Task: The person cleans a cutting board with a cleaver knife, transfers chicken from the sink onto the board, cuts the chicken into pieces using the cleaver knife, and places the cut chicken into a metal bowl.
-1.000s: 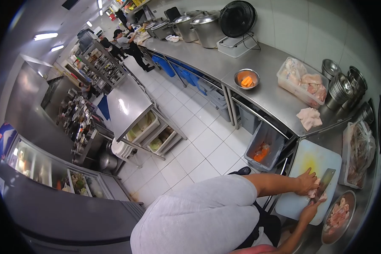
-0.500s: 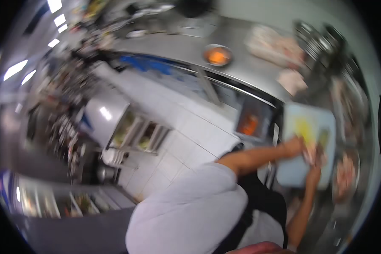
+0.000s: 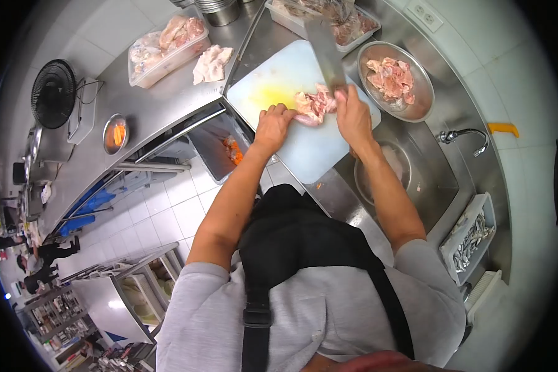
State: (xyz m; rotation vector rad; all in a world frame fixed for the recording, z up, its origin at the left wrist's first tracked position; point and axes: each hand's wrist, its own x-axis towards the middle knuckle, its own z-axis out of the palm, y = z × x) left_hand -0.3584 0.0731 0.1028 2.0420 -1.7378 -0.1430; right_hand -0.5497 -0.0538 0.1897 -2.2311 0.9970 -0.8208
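Observation:
A white cutting board with a yellow stain lies in front of me, slightly turned. On it rests a piece of raw chicken, pinkish with pale skin. My left hand grips the near left end of the chicken, its fingers closed. My right hand is wrapped around the handle of a cleaver. The wide blade points away from me, over the right side of the board beside the meat, and looks slightly blurred.
A steel bowl of cut chicken stands at the right, near a sink with a faucet. Meat fills a plastic tub at the back left. Below the counter edge is a grey bin with orange scraps.
My view has swung round toward the board and become sharper. Both hands were close together at the meat; now my right hand is apart from my left, with the cleaver plainly in it.

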